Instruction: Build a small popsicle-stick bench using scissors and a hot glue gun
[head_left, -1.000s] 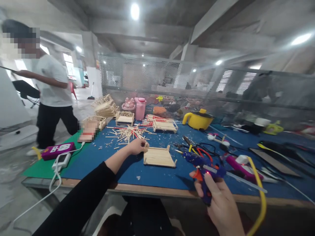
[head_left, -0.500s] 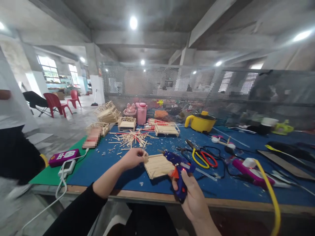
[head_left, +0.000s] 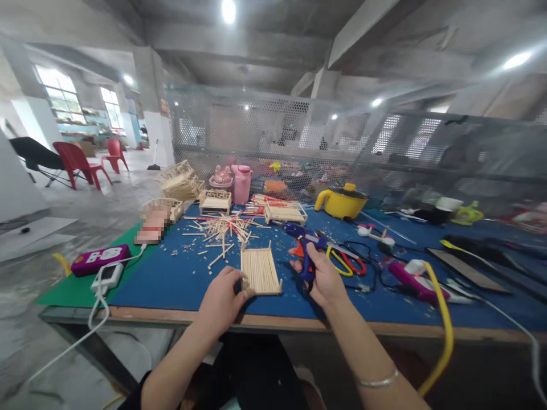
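Observation:
A small platform of pale wooden sticks, with short stick posts at its corners, lies on the blue work mat near the table's front. My left hand is closed, thumb and fingers pinching its near left corner. Just right of the platform, my right hand is wrapped round the handle of a dark blue glue gun with an orange trigger. Its nozzle points away to the left and is apart from the platform. Behind lies a loose heap of thin sticks, some of them red.
Finished-looking stick frames stand at the back, near a pink bottle and a yellow pot. Yellow-and-red-handled pliers and black cables lie right of the glue gun. A purple power strip sits at left.
The glue gun has drawn away from the platform, up and to the right. The platform now lies squarer to me, and my left hand has shifted to its near left corner. The view has moved.

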`<state>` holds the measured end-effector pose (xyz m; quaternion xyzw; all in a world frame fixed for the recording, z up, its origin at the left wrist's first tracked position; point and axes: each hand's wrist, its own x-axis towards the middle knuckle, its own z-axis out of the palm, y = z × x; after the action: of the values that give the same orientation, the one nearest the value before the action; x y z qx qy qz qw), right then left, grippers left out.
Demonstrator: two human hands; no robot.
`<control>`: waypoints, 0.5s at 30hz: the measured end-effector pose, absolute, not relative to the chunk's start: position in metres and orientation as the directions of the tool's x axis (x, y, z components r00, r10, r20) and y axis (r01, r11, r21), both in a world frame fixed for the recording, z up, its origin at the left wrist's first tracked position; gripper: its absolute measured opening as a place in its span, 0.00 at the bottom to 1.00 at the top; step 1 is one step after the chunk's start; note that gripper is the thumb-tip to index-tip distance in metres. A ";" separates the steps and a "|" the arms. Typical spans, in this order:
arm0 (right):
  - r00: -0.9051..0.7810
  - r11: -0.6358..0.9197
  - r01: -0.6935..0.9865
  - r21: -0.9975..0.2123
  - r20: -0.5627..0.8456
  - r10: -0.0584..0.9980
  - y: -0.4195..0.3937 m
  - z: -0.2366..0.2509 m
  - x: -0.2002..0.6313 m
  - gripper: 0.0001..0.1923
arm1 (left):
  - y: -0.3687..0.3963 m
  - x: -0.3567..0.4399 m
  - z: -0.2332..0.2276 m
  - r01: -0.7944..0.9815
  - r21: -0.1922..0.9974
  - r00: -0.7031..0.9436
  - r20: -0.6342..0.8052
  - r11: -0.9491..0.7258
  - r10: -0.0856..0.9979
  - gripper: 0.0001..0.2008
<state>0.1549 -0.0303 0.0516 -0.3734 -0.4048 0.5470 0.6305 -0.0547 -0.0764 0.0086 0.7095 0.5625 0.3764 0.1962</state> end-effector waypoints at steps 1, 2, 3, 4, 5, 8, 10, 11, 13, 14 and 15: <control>0.102 0.146 -0.373 -0.916 0.116 0.988 -0.036 0.050 0.162 0.20 | -0.077 -0.054 0.008 0.665 0.682 0.112 0.311 -0.304 0.944 0.10; 0.126 0.162 -0.348 -0.923 0.125 0.984 -0.044 0.047 0.168 0.20 | -0.078 -0.053 0.007 0.679 0.661 0.139 0.312 -0.320 0.940 0.14; 0.147 0.173 -0.314 -0.934 0.132 0.980 -0.053 0.044 0.174 0.19 | -0.077 -0.051 0.008 0.690 0.640 0.165 0.317 -0.339 0.934 0.17; 0.176 0.184 -0.270 -0.945 0.139 0.975 -0.064 0.040 0.179 0.19 | -0.077 -0.050 0.008 0.700 0.619 0.188 0.322 -0.356 0.928 0.19; 0.209 0.194 -0.219 -0.956 0.148 0.967 -0.075 0.036 0.184 0.19 | -0.077 -0.048 0.008 0.711 0.600 0.206 0.322 -0.367 0.924 0.21; 0.309 0.206 0.019 -0.978 0.202 0.929 -0.108 0.024 0.193 0.16 | -0.075 -0.037 0.009 0.752 0.563 0.210 0.288 -0.342 0.934 0.22; 0.343 0.167 0.290 -0.943 0.265 0.901 -0.128 0.016 0.198 0.16 | -0.075 -0.028 0.007 0.782 0.546 0.169 0.279 -0.301 0.945 0.23; 0.343 0.147 0.434 -0.889 0.314 0.885 -0.135 0.012 0.200 0.17 | -0.075 -0.025 0.006 0.792 0.540 0.147 0.285 -0.286 0.947 0.23; 0.293 0.132 0.667 -0.733 0.421 0.858 -0.146 0.003 0.203 0.19 | -0.076 -0.021 0.004 0.798 0.537 0.122 0.301 -0.274 0.946 0.23; 0.245 0.147 0.740 -0.656 0.467 0.849 -0.149 -0.001 0.204 0.20 | -0.076 -0.020 0.003 0.794 0.542 0.119 0.305 -0.275 0.945 0.23; 0.194 0.167 0.788 -0.592 0.497 0.846 -0.151 -0.006 0.205 0.21 | -0.076 -0.021 0.002 0.788 0.549 0.122 0.304 -0.278 0.945 0.24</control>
<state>0.2046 -0.1511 -0.0055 -0.6444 -0.6338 0.0337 0.4265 -0.0205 -0.0765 0.0019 0.7380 0.5871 0.3074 0.1273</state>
